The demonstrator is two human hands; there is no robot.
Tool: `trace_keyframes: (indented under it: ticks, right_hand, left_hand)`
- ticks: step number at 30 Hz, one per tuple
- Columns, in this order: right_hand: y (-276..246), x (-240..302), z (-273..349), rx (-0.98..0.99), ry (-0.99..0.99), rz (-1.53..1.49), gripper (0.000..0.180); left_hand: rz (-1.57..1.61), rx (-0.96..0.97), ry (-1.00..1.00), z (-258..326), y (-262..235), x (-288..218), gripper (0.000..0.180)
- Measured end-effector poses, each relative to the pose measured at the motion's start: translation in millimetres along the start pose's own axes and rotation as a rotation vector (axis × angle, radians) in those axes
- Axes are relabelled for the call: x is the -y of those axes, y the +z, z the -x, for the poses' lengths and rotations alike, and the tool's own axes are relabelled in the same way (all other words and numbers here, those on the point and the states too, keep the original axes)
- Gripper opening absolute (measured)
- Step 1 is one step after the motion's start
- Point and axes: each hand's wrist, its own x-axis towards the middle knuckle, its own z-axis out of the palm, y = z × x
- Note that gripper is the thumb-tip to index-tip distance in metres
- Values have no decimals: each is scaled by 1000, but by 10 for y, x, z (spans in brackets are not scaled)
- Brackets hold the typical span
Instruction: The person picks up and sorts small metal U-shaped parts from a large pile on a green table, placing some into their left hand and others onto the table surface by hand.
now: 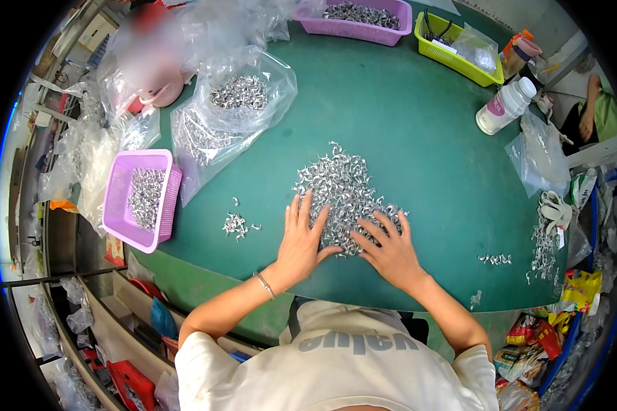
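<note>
A heap of small curved silvery metal pieces [339,181] lies on the green table in front of me. My left hand [300,236], with a bracelet at the wrist, rests on the heap's near left side, its fingers spread. On the near right side lies my right hand [391,250], fingers also apart and touching the pieces. Neither hand grips anything that I can see. A little group of the same pieces [235,225] sits left of my left hand. Further left, a purple basket [170,205] holds more of them.
Clear plastic bags with metal pieces [236,116] lie at the far left. Along the far edge stand another purple basket [349,31] and a yellow-green basket [452,56]. A white bottle [506,106] and small piles of pieces [545,243] are at the right.
</note>
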Motion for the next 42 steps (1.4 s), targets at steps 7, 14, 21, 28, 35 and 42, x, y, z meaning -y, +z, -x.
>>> trace_keyframes:
  ticks: [7, 14, 21, 28, 35, 42]
  right_hand:
    - [-76, -330, -98, -117, 68, -61, 42]
    - [-148, -671, -326, -403, 133, -180, 26]
    - [-160, -525, -173, -374, 224, -209, 27]
    - [-190, -3, 33, -168, 236, -123, 46]
    - [-194, 49, -37, -229, 272, -196, 49]
    - [-117, 34, -120, -41, 220, -38, 59]
  left_hand:
    - [71, -84, 102, -394, 174, -42, 66]
    - [307, -152, 129, -882, 258, -33, 50]
    - [494, -213, 46, -363, -101, -6, 38]
    - [73, 75, 40, 152, -67, -242, 63]
    - [-70, 18, 224, -344, 43, -188, 69]
    - [55, 11, 296, -622, 103, -47, 53]
